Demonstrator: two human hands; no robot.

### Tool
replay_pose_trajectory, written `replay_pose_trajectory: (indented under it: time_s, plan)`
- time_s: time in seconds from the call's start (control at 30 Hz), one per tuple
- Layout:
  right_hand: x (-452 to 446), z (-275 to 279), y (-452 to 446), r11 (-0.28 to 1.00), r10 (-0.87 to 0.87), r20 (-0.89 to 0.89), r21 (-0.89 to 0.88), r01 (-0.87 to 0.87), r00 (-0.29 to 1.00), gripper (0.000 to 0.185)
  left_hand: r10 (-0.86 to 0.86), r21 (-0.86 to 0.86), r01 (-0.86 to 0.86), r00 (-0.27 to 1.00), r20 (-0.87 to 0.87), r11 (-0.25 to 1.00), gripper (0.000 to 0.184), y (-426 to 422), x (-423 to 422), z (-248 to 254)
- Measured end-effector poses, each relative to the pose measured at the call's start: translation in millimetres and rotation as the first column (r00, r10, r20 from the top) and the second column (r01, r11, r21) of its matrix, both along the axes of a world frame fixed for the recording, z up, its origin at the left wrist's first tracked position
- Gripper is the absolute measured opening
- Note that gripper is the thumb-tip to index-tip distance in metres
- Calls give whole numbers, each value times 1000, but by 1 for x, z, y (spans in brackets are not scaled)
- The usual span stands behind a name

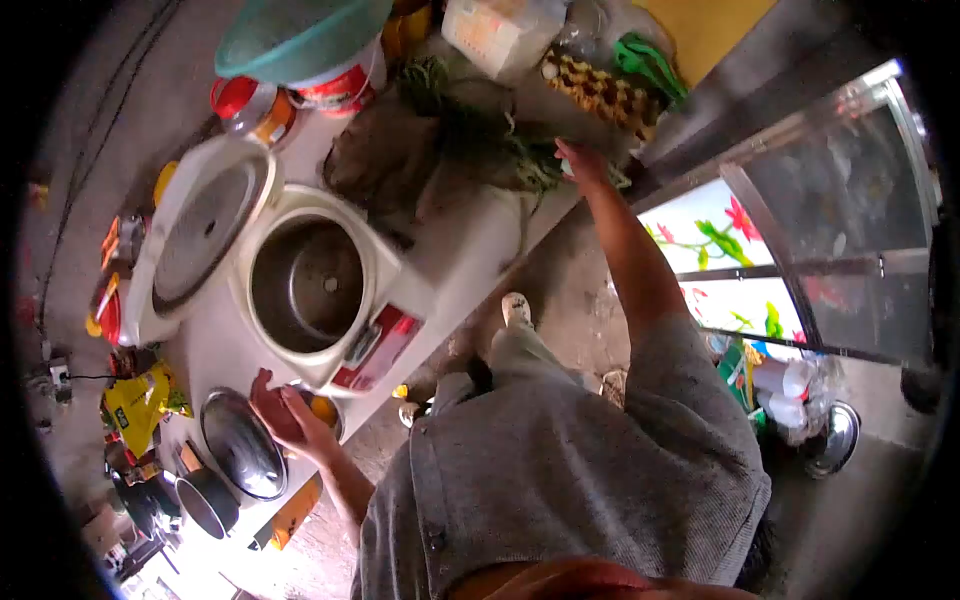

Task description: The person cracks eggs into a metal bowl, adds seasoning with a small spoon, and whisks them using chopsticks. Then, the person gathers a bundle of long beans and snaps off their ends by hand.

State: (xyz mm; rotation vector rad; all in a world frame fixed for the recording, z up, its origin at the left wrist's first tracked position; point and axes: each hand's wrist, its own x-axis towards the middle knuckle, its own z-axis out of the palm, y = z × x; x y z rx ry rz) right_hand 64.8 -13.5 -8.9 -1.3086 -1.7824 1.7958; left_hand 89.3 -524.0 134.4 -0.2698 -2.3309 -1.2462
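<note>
My left hand (290,418), fingers apart, is beside a round shiny pot lid (243,443) and partly covers a small bowl with something yellow (325,410). Whether it touches them I cannot tell. On the counter ahead stands a white rice cooker (380,270), its lid (205,228) swung up and its metal inner pot (308,285) bare. My right hand (582,165) is at the counter's far edge, by green leafy stalks (535,165) and an egg tray (605,95). Its fingers are curled round a small pale thing, too unclear to name.
A brown sack (380,160) lies behind the cooker. A teal basin (300,40), a red-lidded jar (255,112) and a white carton (500,35) stand farther back. A black-handled pan (207,503) and yellow packet (140,405) are at left. A glass-doored cabinet (830,160) rises at right.
</note>
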Motion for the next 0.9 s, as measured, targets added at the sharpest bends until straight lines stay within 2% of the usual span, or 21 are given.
replay_pose_trajectory:
  time_s: [0.03, 0.07, 0.1, 0.13, 0.17, 0.2, 0.27, 0.3, 0.37, 0.4, 0.43, 0.5, 0.57, 0.63, 0.7, 0.73, 0.8, 0.83, 0.87, 0.9]
  plan:
    - [-22, -2, 34, 1000, 10, -9, -2, -10, 1000, 32, -2, -44, 2, 1000, -4, 999, 29, 19, -1, -1]
    - [-42, -9, 68, 967, 101, 163, 217, -136, 981, 31, -61, 45, 60, 998, 33, 997, 29, 35, -2, -1]
    - [-59, -11, 95, 870, 151, 346, 399, -291, 926, 30, -55, -154, 49, 998, -35, 987, 26, 52, -3, 2]
    - [-75, -16, 114, 715, 151, 520, 530, -457, 841, 29, -63, -172, 62, 998, -2, 983, 26, 63, -2, 1]
    - [-91, -23, 129, 709, 171, 517, 526, -469, 839, 29, -70, -192, 74, 997, 28, 979, 26, 71, -1, -2]
    - [-106, -21, 135, 618, 79, 566, 618, -486, 820, 34, -81, -251, 80, 997, 6, 965, 26, 82, -1, -4]
    - [-131, -18, 144, 403, -127, 612, 751, -523, 781, 46, -9, -235, 23, 998, 61, 972, 26, 107, 7, -3]
    - [-142, -20, 153, 405, -112, 613, 747, -528, 782, 46, 43, -210, -18, 992, 118, 978, 26, 121, 10, 0]
    - [-162, -26, 170, 324, -46, 750, 636, -700, 660, 54, 73, -239, -36, 986, 151, 970, 26, 135, 12, -2]
    - [-167, -33, 173, 350, 13, 666, 696, -627, 746, 54, 61, -227, -29, 989, 137, 973, 25, 140, 11, -6]
    - [-172, -39, 174, 347, 25, 666, 694, -631, 746, 54, 51, -214, -24, 991, 121, 977, 25, 146, 10, -7]
    - [-186, -41, 174, 394, -57, 640, 719, -572, 766, 46, 51, -224, -20, 990, 135, 974, 25, 157, 10, -2]
    - [-187, -34, 174, 398, -14, 642, 707, -585, 766, 43, 77, -350, -7, 980, 185, 937, 24, 159, 12, 0]
    - [-191, -39, 178, 404, 23, 645, 693, -597, 764, 41, 109, -326, -39, 974, 199, 945, 24, 168, 13, 2]
    - [-191, -52, 182, 106, -28, 546, 834, -541, 837, 38, 130, -298, -59, 967, 221, 953, 23, 168, 15, 1]
    - [-187, -52, 182, 107, -31, 551, 831, -546, 834, 38, 130, -289, -64, 968, 213, 955, 22, 163, 16, -4]
    - [-178, -45, 173, 148, -78, 383, 917, -369, 920, 40, 129, -277, -68, 970, 207, 959, 22, 161, 18, -4]
    - [-170, -33, 164, 145, -79, 382, 918, -369, 921, 40, 132, -284, -66, 966, 220, 957, 22, 164, 16, 0]
    - [-157, -20, 154, 595, 230, 261, 725, -348, 938, 40, 137, -290, -66, 963, 232, 955, 22, 166, 14, 1]
    - [-141, -4, 139, 861, 422, -7, 316, -399, 906, 40, 138, -284, -68, 962, 234, 956, 22, 167, 14, -2]
